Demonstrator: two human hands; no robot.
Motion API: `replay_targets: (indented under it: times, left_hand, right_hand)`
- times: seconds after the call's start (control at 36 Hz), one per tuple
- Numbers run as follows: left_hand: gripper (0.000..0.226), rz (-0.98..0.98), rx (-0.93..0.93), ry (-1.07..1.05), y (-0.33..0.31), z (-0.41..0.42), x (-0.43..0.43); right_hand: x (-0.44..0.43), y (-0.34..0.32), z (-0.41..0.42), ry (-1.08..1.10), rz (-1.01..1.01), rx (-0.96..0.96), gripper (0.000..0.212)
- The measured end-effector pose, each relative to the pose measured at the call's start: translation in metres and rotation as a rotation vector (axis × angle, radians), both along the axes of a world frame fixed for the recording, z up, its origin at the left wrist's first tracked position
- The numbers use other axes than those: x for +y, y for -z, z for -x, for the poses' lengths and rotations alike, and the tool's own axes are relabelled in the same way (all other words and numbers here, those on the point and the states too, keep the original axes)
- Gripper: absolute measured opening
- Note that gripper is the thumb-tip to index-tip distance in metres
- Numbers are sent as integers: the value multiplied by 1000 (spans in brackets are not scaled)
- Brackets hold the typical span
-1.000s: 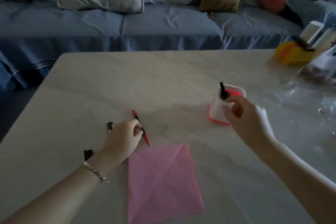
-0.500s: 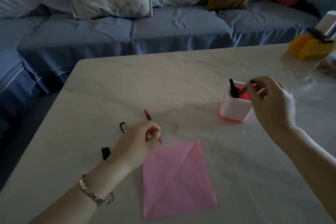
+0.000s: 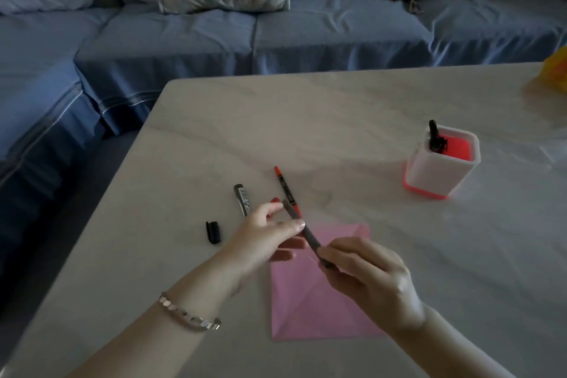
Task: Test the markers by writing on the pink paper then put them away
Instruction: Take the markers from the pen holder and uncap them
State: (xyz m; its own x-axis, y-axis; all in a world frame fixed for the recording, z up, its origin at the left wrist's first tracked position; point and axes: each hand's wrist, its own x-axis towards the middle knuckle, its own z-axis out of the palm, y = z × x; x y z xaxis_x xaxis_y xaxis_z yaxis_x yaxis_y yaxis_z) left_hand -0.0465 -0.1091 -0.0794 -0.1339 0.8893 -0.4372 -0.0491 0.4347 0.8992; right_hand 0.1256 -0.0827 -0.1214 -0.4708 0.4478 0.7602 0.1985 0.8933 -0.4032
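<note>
A dark grey marker (image 3: 306, 235) is held over the pink paper (image 3: 319, 313). My right hand (image 3: 368, 276) grips its lower end and my left hand (image 3: 270, 238) pinches its upper end. A red marker (image 3: 283, 186) lies on the table just beyond the paper. To its left lie a black marker with a label (image 3: 242, 198) and a black cap (image 3: 212, 232). The white and pink pen holder (image 3: 441, 169) stands at the right with a black marker (image 3: 433, 136) upright in it.
The marble table (image 3: 337, 116) has its left edge running close by my left arm. A blue sofa (image 3: 245, 37) with cushions sits beyond the far edge. A yellow object (image 3: 557, 70) stands at the far right of the table.
My right hand took a dark marker from the holder and carried it over the paper. My left hand let go of the red marker and now pinches the dark one.
</note>
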Motion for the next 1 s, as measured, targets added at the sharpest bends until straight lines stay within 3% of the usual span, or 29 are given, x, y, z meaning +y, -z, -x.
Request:
replay_targets:
  times: [0.06, 0.22, 0.28, 0.36, 0.39, 0.44, 0.56, 0.67, 0.81, 1.0]
  left_hand:
    - [42, -53, 158, 36, 6, 7, -3]
    - [32, -286, 694, 340, 23, 19, -14]
    - [14, -349, 768, 342, 21, 16, -18]
    - [12, -415, 792, 365, 13, 8, -22]
    - [11, -439, 800, 386, 9, 5, -22]
    - [20, -486, 835, 433, 5, -2, -23]
    - [39, -539, 954, 465, 1, -16, -26]
    - [28, -461, 925, 445, 5, -23, -25]
    - [26, -484, 808, 440, 8, -32, -30]
    - [33, -555, 866, 345, 14, -38, -34]
  right_hand:
    - [-5, -2, 3, 26, 156, 107, 10]
    - [-7, -23, 8, 143, 792, 560, 6]
    - [-4, -29, 7, 148, 928, 692, 5]
    - [0, -34, 7, 115, 1129, 833, 26]
    - [1, -34, 7, 111, 1169, 847, 21]
    - [2, -34, 8, 80, 1235, 802, 10]
    - [-5, -31, 14, 36, 1336, 517, 17]
    - [-14, -34, 20, 37, 1335, 313, 25]
    - [-16, -36, 22, 138, 1296, 274, 35]
    - [-23, -31, 28, 206, 1300, 387, 32]
